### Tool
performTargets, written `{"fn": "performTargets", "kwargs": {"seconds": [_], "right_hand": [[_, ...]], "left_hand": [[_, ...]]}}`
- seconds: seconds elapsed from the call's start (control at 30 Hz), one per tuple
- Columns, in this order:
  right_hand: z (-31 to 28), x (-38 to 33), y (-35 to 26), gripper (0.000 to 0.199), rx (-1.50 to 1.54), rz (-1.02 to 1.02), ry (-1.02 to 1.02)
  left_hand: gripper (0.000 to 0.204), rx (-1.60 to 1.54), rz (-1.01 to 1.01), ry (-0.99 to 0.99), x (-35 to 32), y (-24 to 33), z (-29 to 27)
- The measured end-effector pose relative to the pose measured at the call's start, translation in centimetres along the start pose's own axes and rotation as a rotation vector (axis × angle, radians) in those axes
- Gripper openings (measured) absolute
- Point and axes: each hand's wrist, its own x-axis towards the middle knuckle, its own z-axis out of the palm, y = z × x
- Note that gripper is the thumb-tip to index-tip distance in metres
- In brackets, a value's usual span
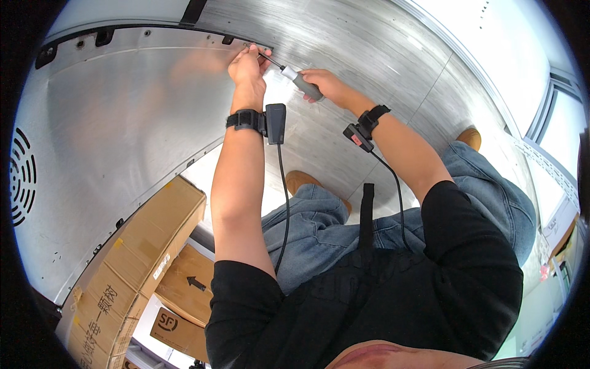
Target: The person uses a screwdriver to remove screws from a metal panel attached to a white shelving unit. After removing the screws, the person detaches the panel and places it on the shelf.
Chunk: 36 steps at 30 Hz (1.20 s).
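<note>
My right hand (330, 88) is wrapped round the grey handle of a screwdriver (301, 81), whose thin shaft slants up and left to the fingers of my left hand (247, 66). Those fingers are pinched together at the upper right corner of a large silver metal panel (135, 92). The screwdriver's tip is hidden among them, and whatever they pinch there is too small to make out. Along its upper edge the panel has a dark rim with several holes and black clips.
Tall cardboard boxes (138, 258) stand at the lower left, against the panel's near edge. Grey wood-look flooring (362, 43) lies beyond my hands, with a white wall or cabinet (491, 43) at the upper right. Both wrists carry strapped black devices (276, 123) with cables hanging toward me.
</note>
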Motion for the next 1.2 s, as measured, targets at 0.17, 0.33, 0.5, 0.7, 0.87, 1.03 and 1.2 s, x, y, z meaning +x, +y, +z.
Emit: {"fn": "performTargets", "kwargs": {"seconds": [0.17, 0.33, 0.5, 0.7, 0.87, 1.03, 1.2], "right_hand": [[0.7, 0.3, 1.1, 0.041, -0.2, -0.142, 0.094], [0.3, 0.6, 1.5, 0.039, -0.364, -0.262, 0.116], [0.1, -0.7, -0.6, 0.044, -0.008, 0.051, -0.021], [-0.2, 0.1, 0.2, 0.043, -0.129, -0.014, -0.01], [0.1, 0.0, 0.3, 0.04, -0.252, -0.082, 0.016], [0.2, 0.0, 0.3, 0.041, -0.248, -0.104, 0.022], [-0.2, -0.2, 0.1, 0.04, -0.224, -0.096, 0.032]], "left_hand": [[0.013, 0.017, 0.02, 0.11, -0.3, -0.3, 0.5], [0.011, -0.02, 0.014, 0.074, 0.1, -0.4, 0.2], [0.01, -0.009, 0.005, 0.012, -0.1, -0.1, -0.3], [0.017, 0.017, 0.017, -0.043, -0.5, 0.3, -0.6], [0.022, -0.053, -0.034, -0.02, -1.0, 0.8, -0.4], [0.022, -0.034, -0.013, -0.001, -0.8, 0.3, -0.3], [0.022, -0.058, -0.036, 0.029, -0.8, 0.2, -0.1]]}}
